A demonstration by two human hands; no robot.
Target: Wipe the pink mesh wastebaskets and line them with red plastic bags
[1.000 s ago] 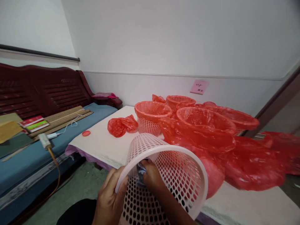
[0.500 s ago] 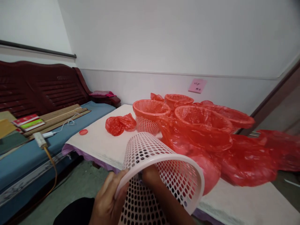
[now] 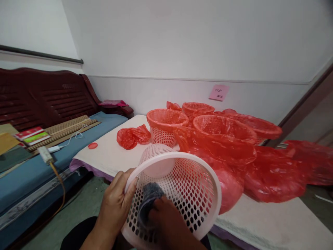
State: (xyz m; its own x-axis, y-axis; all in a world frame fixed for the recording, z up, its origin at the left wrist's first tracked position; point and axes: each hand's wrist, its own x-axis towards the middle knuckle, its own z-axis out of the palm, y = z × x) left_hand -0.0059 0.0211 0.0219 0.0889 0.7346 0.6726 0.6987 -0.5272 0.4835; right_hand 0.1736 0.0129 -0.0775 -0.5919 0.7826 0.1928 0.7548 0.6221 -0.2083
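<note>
Since the frame 0.5 s ago, the right hand [image 3: 166,213] and the crumpled grey-blue cloth [image 3: 151,190] have shifted from under the upper rim to the lower inner wall of the white perforated plastic basket [image 3: 188,178]; the basket's mouth has turned, exposing its inner base.

Left hand [image 3: 116,199]: clamped on the basket's rim, thumb inside, fingers outside. Right hand: blurred, inside the basket, fingers closed on the cloth.

The basket lies tilted, mouth toward the wearer, at the near edge of the white-covered, purple-edged surface [image 3: 106,158]. Behind it on the surface: at least 4 baskets lined with translucent red plastic bags [image 3: 225,149], and 1 crumpled red plastic bag [image 3: 133,136] apart, toward the left.
</note>
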